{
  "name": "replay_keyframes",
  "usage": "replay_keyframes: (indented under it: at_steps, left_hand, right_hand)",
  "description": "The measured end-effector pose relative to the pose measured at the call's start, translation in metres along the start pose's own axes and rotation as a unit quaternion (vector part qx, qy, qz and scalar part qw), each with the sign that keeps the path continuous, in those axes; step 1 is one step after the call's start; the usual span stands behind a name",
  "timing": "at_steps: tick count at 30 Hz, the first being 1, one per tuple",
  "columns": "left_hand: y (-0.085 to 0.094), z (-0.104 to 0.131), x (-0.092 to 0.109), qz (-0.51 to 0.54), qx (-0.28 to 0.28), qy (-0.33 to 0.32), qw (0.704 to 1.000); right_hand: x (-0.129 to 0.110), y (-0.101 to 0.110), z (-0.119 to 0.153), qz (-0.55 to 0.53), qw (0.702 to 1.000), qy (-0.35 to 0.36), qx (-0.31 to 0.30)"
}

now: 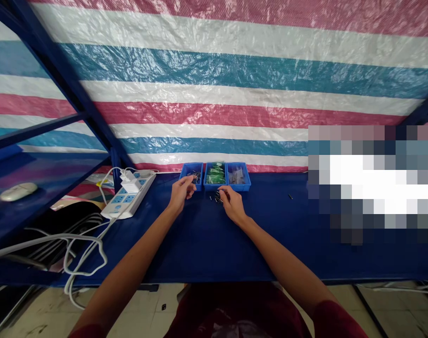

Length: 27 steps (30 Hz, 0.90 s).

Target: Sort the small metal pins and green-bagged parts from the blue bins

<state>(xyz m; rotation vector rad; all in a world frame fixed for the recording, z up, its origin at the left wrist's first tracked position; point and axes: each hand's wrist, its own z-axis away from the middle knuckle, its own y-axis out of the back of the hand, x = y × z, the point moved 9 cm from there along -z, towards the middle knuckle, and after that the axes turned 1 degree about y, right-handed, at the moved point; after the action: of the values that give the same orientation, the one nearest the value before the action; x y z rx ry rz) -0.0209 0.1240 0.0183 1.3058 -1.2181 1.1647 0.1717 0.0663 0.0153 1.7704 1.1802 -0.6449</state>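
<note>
At the front of the left blue bin (186, 167), my left hand (181, 191) is closed, thumb and fingers bent toward each other. Small dark and metallic pieces (197, 175), which look like screws or pins, lie in that bin. Similar small pieces (217, 197) are scattered on the table before the middle bin (214, 188). My right hand (233, 204) is at their right side, its thumb and fingers drawn together at the pile. Whatever either hand pinches is too small or hidden to make out.
Green packets (215, 174) fill the middle bin; clear plastic bags (237, 176) lie in the right bin (239, 188). One small dark piece (290, 196) lies farther right on the blue table (206, 249). A power strip (129, 199) with cables stands left. The far right is pixelated.
</note>
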Motion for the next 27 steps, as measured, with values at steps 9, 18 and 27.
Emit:
replay_keyframes:
  at_steps: [9,18,27]
  left_hand:
    - [-0.034,0.013,-0.001,-0.494,-0.086,-0.116,0.857]
    - [-0.023,0.015,0.004,-0.579,-0.019,-0.066,0.812]
    - [-0.025,0.020,0.000,-0.592,0.001,-0.035,0.805]
  right_hand:
    - [-0.004,0.002,-0.001,0.025,0.999,0.025,0.011]
    - [-0.007,0.003,-0.001,0.027,0.999,0.033,0.012]
    - [0.001,-0.001,-0.002,0.048,0.999,0.006,-0.003]
